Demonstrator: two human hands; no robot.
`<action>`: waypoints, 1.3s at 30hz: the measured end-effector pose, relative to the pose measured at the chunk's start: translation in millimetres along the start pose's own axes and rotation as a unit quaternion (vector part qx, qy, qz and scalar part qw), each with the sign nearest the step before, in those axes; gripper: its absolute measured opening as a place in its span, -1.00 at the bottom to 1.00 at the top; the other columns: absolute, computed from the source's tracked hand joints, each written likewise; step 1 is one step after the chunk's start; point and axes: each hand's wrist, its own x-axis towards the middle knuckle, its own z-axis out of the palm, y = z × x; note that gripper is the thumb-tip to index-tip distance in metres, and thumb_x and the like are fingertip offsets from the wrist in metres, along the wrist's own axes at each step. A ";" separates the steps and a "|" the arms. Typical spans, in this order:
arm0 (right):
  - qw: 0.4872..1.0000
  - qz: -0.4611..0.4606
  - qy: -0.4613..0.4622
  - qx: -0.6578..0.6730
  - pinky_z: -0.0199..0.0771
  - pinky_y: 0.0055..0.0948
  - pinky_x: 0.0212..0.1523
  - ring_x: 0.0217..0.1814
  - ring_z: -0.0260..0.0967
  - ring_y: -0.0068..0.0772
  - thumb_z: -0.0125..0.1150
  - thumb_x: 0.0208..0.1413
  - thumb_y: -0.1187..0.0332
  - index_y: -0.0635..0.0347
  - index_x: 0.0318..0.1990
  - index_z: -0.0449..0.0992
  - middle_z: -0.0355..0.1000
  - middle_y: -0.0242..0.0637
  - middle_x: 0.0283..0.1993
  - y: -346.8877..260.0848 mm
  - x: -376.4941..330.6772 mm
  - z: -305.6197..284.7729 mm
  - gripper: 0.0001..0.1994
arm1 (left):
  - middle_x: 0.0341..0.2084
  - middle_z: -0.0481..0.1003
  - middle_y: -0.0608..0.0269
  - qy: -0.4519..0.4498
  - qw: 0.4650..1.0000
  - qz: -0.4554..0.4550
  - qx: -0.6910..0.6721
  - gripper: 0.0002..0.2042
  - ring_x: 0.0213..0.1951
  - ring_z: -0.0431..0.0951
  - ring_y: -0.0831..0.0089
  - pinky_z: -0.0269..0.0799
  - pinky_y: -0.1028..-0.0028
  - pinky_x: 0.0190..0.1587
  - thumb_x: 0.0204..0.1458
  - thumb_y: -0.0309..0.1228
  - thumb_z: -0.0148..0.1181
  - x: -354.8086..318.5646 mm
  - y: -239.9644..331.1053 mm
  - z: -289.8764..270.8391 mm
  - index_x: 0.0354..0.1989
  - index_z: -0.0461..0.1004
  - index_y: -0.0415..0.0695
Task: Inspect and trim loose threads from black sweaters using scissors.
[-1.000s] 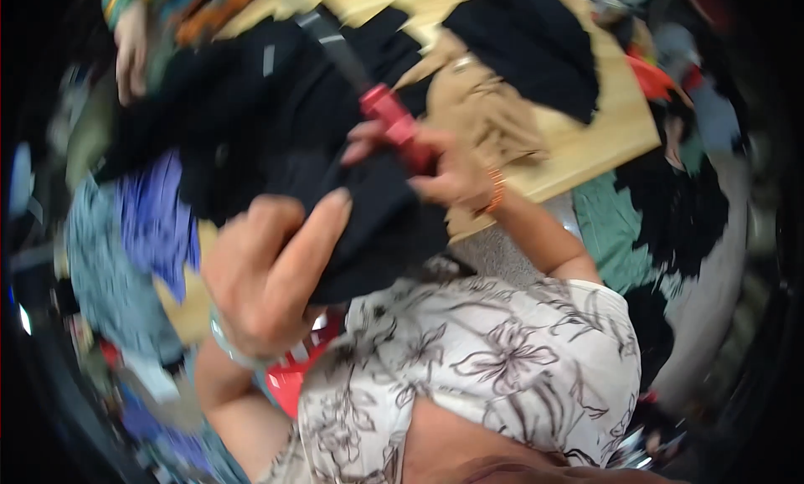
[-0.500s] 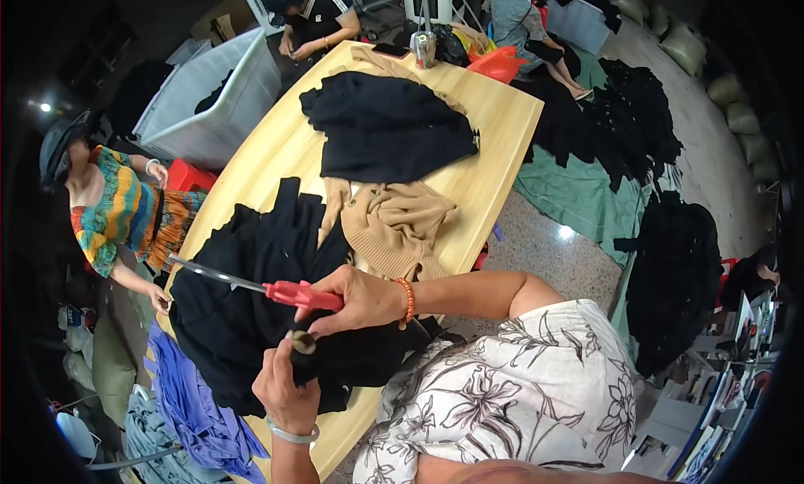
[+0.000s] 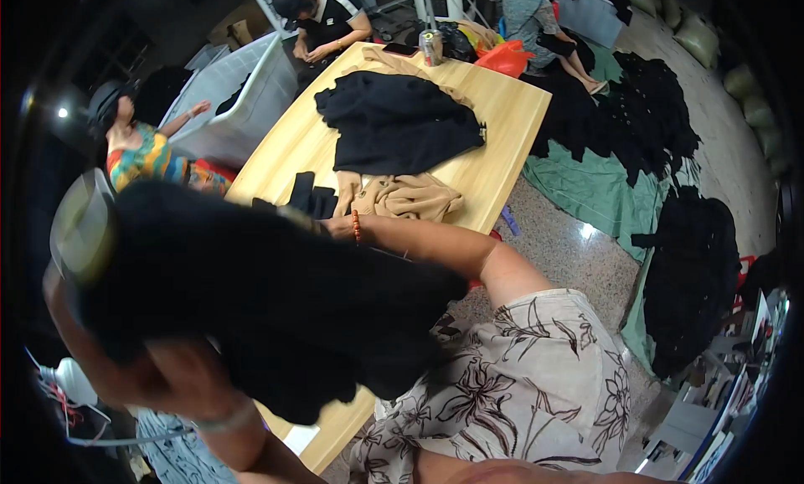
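A large black knit garment (image 3: 268, 291) is raised close in front of me, smeared by motion. My left hand (image 3: 172, 371), also blurred, grips it from the lower left, with a finger reaching up along its left side. At the garment's upper left corner, very near, shows a blurred, round, greenish button-like disc (image 3: 81, 229). My right hand (image 3: 335, 225), beside the beaded bracelet, is mostly hidden behind the garment's far edge; its fingers and anything in them do not show. A tan knit garment (image 3: 410, 198) lies on the table just beyond.
On the wooden table (image 3: 511, 115) lie another black garment (image 3: 402, 120), a can (image 3: 430, 47) and a phone (image 3: 400, 49). Co-workers sit at the left and the far side. A white bin (image 3: 201, 124) stands far left. Black garment piles (image 3: 682, 283) cover green sheeting at right.
The black garment has come up off the table toward me, my left hand lifting it leftward. The red-handled tool in my right hand has gone out of sight. The co-worker at left has moved back.
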 end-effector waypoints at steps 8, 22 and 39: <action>0.964 0.198 -0.127 -0.123 0.28 -0.49 -0.55 -0.58 0.32 -0.65 0.26 0.12 0.09 0.24 -0.29 0.57 0.49 -0.45 -0.48 42.7 -83.4 36.7 -0.67 | -0.09 0.56 0.02 -0.010 0.984 -0.146 0.098 -0.60 -0.10 0.58 0.37 0.46 0.46 -0.03 0.11 -0.48 0.24 -74.0 -68.2 -72.1 0.13 0.41 -0.30; 0.816 0.362 -0.193 -0.407 0.42 -0.13 -0.11 -0.12 0.45 0.17 0.21 0.11 0.15 0.36 -0.23 0.50 0.47 0.19 -0.29 118.7 -141.0 27.5 -0.64 | -0.43 0.54 -0.14 -0.007 0.689 -0.666 0.286 -0.78 -0.32 0.55 -0.10 0.43 0.18 -0.25 0.02 -0.34 0.19 -540.0 -12.5 -120.0 -0.24 0.49 -0.22; 0.736 0.258 -0.005 -0.626 0.47 -0.04 -0.18 -0.20 0.47 0.13 0.35 -0.04 0.27 0.22 -0.15 0.42 0.47 0.01 -0.26 143.3 -101.4 74.0 -0.66 | 0.06 0.34 -0.22 -0.058 0.758 -0.603 0.241 -0.22 0.12 0.29 -0.15 0.20 0.10 0.19 -0.14 -0.16 0.43 -507.9 -68.0 -86.5 0.24 0.22 -0.25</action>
